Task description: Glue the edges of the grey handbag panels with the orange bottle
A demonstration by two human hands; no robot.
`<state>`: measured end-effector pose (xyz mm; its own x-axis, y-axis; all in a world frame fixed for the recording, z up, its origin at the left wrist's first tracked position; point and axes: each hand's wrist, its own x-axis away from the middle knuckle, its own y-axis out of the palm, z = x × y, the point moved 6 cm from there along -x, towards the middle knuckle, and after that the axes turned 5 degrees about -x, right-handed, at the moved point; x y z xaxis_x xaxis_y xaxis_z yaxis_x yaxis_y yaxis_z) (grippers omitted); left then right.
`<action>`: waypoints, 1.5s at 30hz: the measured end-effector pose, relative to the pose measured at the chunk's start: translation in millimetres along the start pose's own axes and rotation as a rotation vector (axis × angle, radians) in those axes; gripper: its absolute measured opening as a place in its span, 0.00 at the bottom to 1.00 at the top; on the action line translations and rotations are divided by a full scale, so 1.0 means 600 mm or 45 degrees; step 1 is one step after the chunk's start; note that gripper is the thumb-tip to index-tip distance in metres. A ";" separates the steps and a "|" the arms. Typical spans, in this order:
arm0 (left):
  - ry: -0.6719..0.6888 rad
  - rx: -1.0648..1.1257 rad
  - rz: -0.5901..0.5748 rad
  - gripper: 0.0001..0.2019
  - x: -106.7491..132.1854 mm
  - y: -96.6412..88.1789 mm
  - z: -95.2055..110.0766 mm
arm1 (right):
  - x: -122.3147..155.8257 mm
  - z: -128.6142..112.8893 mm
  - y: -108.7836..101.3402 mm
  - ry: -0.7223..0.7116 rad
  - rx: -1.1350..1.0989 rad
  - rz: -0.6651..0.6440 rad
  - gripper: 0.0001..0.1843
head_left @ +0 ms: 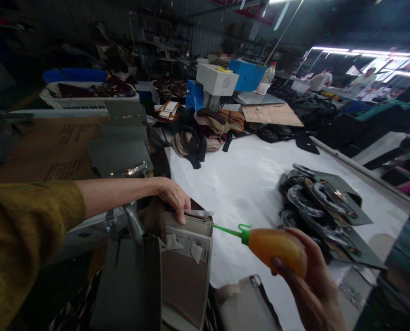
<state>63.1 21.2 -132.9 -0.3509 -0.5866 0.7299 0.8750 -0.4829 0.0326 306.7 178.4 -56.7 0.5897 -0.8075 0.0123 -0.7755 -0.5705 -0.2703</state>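
Observation:
My right hand (313, 276) grips an orange squeeze bottle (277, 247) with a green nozzle, its thin tip pointing left at the top edge of a grey handbag piece (187, 271). My left hand (172, 195) rests on that upper edge, fingers curled over it, holding it in place. The sleeve on my left arm is mustard yellow. A grey bag with a metal handle ring (125, 220) stands just left of the piece, under my forearm.
A white worktable (246, 179) stretches ahead. Dark grey bag parts with curved handles (324, 207) are piled at the right. Stacks of brown leather pieces (208, 128) and a white box machine (217, 78) stand farther back. Cardboard (46, 147) and grey panels lie left. People work in the distance.

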 end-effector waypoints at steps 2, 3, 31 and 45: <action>0.008 0.012 -0.024 0.13 -0.002 0.002 0.000 | -0.002 0.003 0.000 -0.009 -0.020 0.003 0.35; 0.015 0.015 -0.036 0.13 -0.003 0.002 0.000 | -0.003 0.003 0.000 -0.018 -0.016 0.007 0.34; 0.012 0.074 -0.097 0.13 -0.030 0.005 -0.011 | -0.007 0.023 -0.017 -0.138 0.124 -0.118 0.30; -0.010 0.038 -0.135 0.18 -0.041 0.002 -0.015 | -0.006 0.046 -0.025 -0.189 0.242 -0.227 0.28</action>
<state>69.8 29.2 -157.3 -0.4393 -0.5279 0.7269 0.8427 -0.5224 0.1299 322.2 194.0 -79.3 0.7500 -0.6586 -0.0614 -0.6091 -0.6515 -0.4523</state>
